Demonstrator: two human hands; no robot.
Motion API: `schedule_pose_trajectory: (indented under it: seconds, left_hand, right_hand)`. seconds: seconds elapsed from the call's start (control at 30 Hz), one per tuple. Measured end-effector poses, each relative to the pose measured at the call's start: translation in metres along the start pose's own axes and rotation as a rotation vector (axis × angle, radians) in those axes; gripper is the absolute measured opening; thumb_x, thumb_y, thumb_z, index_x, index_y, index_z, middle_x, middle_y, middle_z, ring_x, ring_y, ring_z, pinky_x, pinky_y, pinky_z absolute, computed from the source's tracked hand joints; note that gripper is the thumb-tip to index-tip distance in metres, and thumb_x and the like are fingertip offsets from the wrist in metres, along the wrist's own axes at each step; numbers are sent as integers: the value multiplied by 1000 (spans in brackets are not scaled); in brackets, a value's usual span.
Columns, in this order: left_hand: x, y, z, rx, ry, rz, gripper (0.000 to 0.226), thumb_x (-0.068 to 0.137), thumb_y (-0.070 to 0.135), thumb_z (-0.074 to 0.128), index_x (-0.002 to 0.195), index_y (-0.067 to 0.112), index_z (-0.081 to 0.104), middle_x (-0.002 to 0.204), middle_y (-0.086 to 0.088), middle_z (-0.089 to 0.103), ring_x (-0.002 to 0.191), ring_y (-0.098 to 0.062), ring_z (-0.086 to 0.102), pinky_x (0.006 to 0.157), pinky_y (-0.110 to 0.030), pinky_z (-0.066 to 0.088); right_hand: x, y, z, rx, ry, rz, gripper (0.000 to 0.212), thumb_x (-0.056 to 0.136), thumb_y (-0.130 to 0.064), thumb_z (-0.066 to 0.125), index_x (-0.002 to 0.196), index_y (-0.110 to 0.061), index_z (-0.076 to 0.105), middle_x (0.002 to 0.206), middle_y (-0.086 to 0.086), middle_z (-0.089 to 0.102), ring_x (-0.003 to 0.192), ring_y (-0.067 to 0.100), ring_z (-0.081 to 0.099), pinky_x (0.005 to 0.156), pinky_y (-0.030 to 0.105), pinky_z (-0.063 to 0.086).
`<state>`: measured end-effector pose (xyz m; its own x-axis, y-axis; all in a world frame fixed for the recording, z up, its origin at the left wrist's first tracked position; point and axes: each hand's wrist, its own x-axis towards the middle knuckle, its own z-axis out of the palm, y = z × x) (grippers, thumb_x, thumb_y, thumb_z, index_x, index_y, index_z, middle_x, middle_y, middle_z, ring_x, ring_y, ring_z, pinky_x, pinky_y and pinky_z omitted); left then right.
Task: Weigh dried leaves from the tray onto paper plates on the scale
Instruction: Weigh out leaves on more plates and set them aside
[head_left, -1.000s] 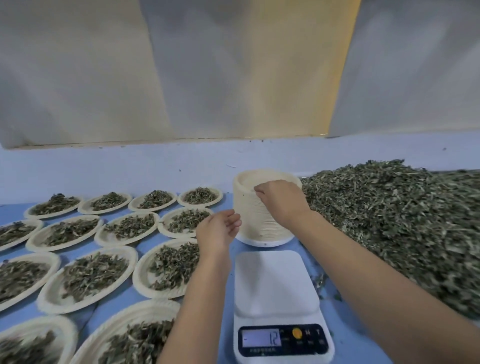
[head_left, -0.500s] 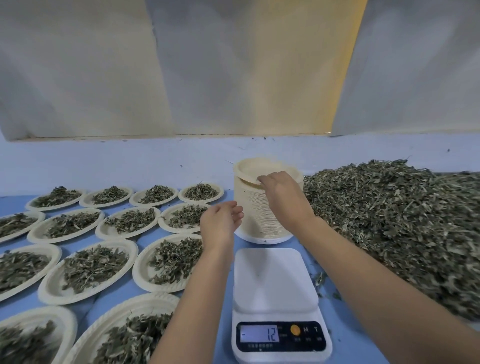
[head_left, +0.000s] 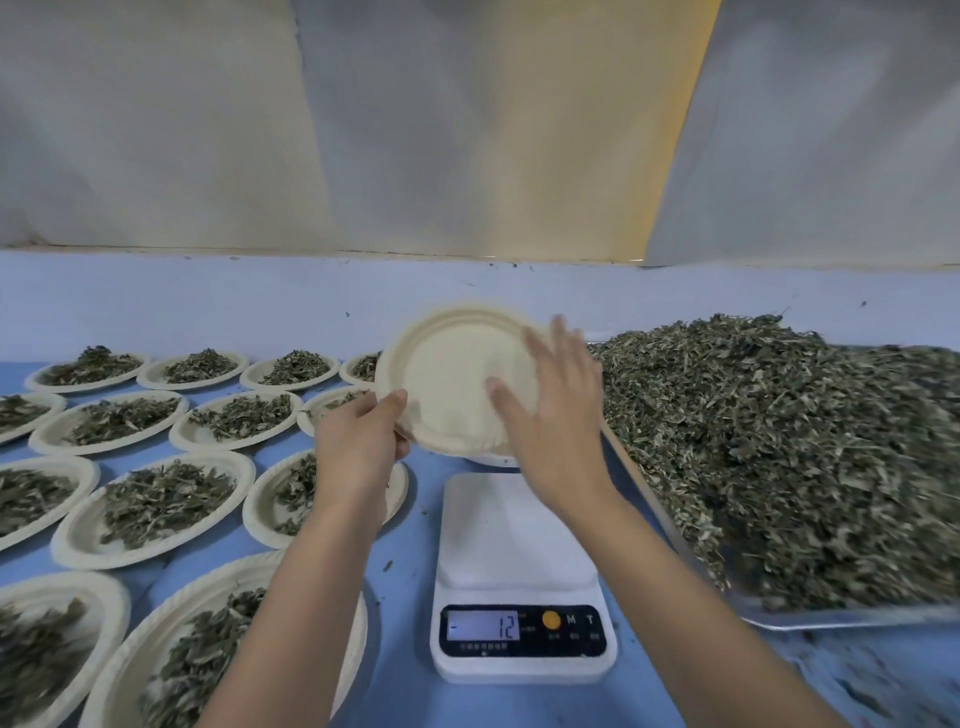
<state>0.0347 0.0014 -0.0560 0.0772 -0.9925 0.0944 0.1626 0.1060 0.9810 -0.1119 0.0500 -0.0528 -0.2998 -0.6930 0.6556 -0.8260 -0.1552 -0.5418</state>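
An empty cream paper plate (head_left: 452, 374) is tilted toward me in the air beyond the white scale (head_left: 519, 540). My left hand (head_left: 358, 447) pinches the plate's lower left rim. My right hand (head_left: 556, 415) lies against its right side with fingers spread and straight. The scale's platform is bare and its display (head_left: 485, 626) reads 12 with a minus sign. A big heap of dried leaves (head_left: 779, 441) fills the metal tray (head_left: 831, 618) on the right.
Several paper plates holding leaf portions (head_left: 161, 499) cover the blue table (head_left: 410, 597) to the left in rows. The base of the plate stack (head_left: 493, 460) peeks out behind the held plate. A pale wall and curtain rise at the back.
The top plate has come off the stack: my right hand lifted it, my left hand took its rim, and it now hangs tilted above the stack.
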Motion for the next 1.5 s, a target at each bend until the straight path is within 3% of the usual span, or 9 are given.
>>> schedule_pose_trajectory:
  seconds: [0.07,0.2,0.3,0.4,0.5,0.63,1.2,1.33,1.5]
  left_hand:
    - [-5,-2,-8,2,-66,-12,8,91,9,57,95,8,65,50,5,51,39,-8,39,44,-19,39]
    - [-15,-5,-13,60,-159,-29,32,89,7,59,109,32,57,48,8,59,38,-7,44,40,-20,41]
    - [-18,-2,-13,122,-121,-49,9,91,20,59,86,16,66,50,5,62,37,-11,51,46,-25,44]
    - [-15,-2,-12,151,-78,-121,29,91,28,58,75,5,66,53,-4,66,37,-15,56,42,-22,46]
    - [-13,-7,-14,187,-102,-219,33,94,24,54,76,-1,65,50,-8,65,36,-17,57,37,-19,45]
    - [-12,-14,-14,223,-124,-259,33,95,18,49,76,-5,64,51,-11,65,35,-18,58,36,-18,45]
    - [-9,-30,-18,389,-147,-330,32,90,17,48,82,-9,64,58,-17,68,42,-26,63,38,-24,49]
    - [-6,-32,-17,478,-119,-259,29,87,17,49,73,-4,64,62,-15,67,52,-29,63,51,-28,50]
    - [-19,-29,-9,751,-58,175,29,88,20,46,74,-1,61,76,-19,65,60,-21,47,57,-30,35]
  right_hand:
    - [0,8,-9,292,-11,260,57,98,-31,44,150,-19,24,157,0,23,144,17,17,117,34,14]
    - [-14,18,-12,523,-32,395,37,99,-21,41,135,-21,48,111,-6,61,105,19,56,90,45,49]
    - [-21,26,-14,523,13,466,25,98,-25,43,117,-20,59,104,-3,64,94,17,58,76,32,44]
    - [-21,34,-21,431,-13,552,34,98,-29,40,89,-5,62,84,13,62,80,31,56,68,33,36]
    - [-21,42,-29,199,-95,619,44,96,-30,42,80,7,59,64,7,50,61,23,46,56,32,29]
    - [-23,56,-29,-41,-225,668,42,95,-36,41,64,-8,50,67,3,51,62,19,47,58,31,35]
    - [-34,65,-15,-210,-373,583,47,100,-34,33,57,-15,32,56,0,36,51,16,33,47,28,21]
    - [-32,65,-17,-220,-315,517,52,100,-37,32,56,-10,40,62,5,48,58,20,44,51,29,30]
    - [-22,74,-41,-120,-87,534,40,95,-31,37,72,-5,58,71,9,59,62,23,50,57,34,36]
